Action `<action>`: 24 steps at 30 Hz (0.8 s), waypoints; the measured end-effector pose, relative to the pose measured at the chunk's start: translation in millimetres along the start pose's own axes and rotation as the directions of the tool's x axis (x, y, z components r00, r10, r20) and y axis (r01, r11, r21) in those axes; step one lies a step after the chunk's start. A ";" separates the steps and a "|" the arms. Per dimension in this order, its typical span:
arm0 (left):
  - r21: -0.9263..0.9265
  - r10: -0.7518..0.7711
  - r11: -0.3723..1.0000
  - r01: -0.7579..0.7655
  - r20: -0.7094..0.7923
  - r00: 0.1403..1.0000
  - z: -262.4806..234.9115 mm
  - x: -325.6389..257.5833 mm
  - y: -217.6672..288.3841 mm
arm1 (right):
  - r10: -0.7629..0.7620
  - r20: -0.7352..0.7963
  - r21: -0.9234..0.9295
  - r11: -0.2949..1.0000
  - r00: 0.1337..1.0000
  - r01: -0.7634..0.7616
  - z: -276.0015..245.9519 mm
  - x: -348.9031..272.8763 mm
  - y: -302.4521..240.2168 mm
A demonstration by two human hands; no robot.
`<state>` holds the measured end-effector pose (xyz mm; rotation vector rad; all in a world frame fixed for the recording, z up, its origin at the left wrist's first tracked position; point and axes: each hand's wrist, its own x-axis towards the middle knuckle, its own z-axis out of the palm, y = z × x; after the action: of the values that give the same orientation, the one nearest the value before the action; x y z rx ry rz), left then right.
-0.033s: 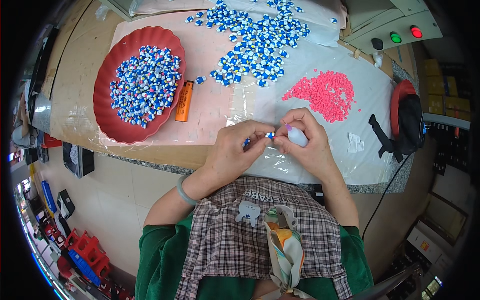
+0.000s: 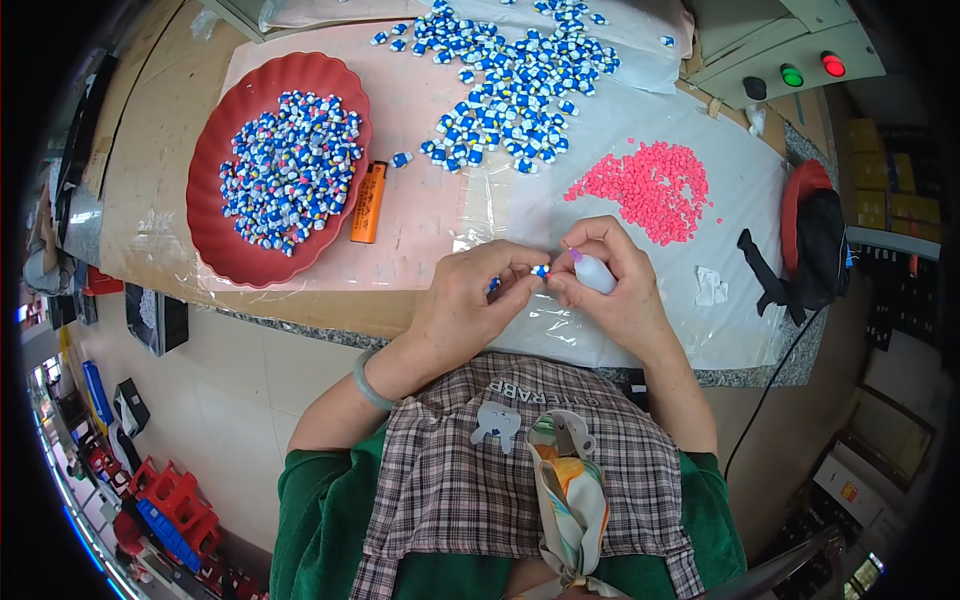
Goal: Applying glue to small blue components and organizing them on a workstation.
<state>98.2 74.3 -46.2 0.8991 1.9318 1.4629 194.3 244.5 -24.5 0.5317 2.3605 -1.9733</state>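
My left hand (image 2: 465,305) pinches a small blue-and-white piece (image 2: 540,270) between thumb and fingertips, with another blue piece tucked under its fingers. My right hand (image 2: 625,300) grips a small white bottle (image 2: 595,273) whose pink tip points at that piece. Both hands meet over a clear plastic sheet (image 2: 560,215) at the near edge of the table. A heap of small pink pieces (image 2: 650,185) lies just beyond my right hand. Further back is a spread of loose blue-and-white pieces (image 2: 510,80).
A red scalloped bowl (image 2: 215,240) full of blue-and-white pieces stands at the left, with an orange lighter (image 2: 367,202) beside it. A black and red object (image 2: 815,235) sits at the right table edge. A control box with a green button (image 2: 791,75) and a red button (image 2: 833,64) is at the back right.
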 end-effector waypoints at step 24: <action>0.257 0.194 0.953 -0.157 -0.124 0.973 -20.8 64.7 -3.2 | -0.164 -0.210 -0.048 0.986 0.964 0.157 -10.6 -2.0 22.5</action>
<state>41.3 111.8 -45.9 1.1269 2.2294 1.4450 204.4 257.4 -43.3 0.5965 2.6356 -2.0346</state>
